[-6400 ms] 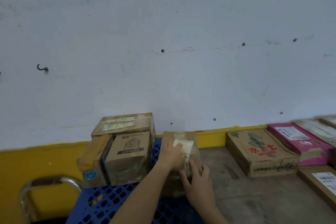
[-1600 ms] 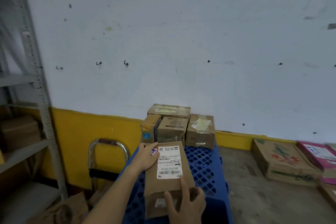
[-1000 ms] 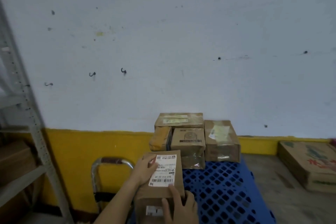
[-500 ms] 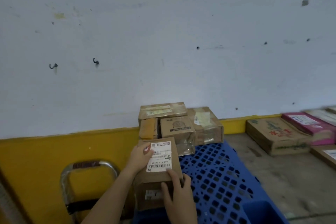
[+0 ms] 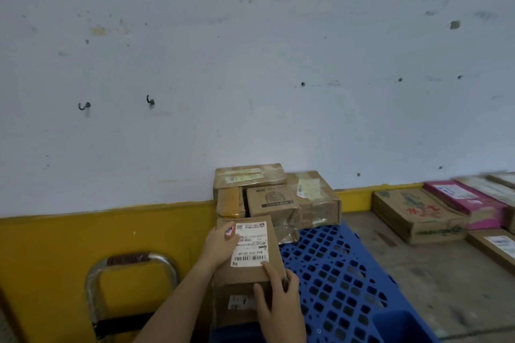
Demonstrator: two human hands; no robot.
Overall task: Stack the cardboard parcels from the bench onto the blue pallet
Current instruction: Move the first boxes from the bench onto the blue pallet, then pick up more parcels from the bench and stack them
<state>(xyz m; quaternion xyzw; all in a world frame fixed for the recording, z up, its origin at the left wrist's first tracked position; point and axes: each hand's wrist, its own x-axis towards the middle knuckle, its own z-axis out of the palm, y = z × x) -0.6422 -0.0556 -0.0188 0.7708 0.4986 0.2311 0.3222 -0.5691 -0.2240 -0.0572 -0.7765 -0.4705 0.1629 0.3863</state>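
1. Pale, pitted wall point(image 5: 250, 64) behind, with a yellow band point(image 5: 55, 259) along its foot. Low at the left, a bent metal handle point(image 5: 131, 259), not touched.
2. With left hand point(image 5: 220, 248), grasps the parcel point(image 5: 245, 277) by its left top edge, thumb laid on the white label.
3. Carried in over the last second and a half from high and near the body to low and forward. Now at the left edge of the pallet point(image 5: 334, 273), label up, far edge just short of the stack point(image 5: 273, 203). Looks set down or nearly so; cannot tell whether the base bears on the grid, since both hands hide it.
4. With right hand point(image 5: 278, 306), clasps the near right corner, forefinger stretched up onto the top beside the barcode, other fingers curled round the side.
5. Judged from this: placing step all but done. Opens a second row in front of the stack, which sits at the back of the pallet against the wall. Needs only a last nudge to close the gap, then letting go with both hands.
6. At the right, on the bench point(image 5: 446, 273), more parcels waiting: a brown printed box point(image 5: 418, 214), a pink one point(image 5: 462, 200) just beside it, others cut off by the frame edge. Much of the task still ahead.
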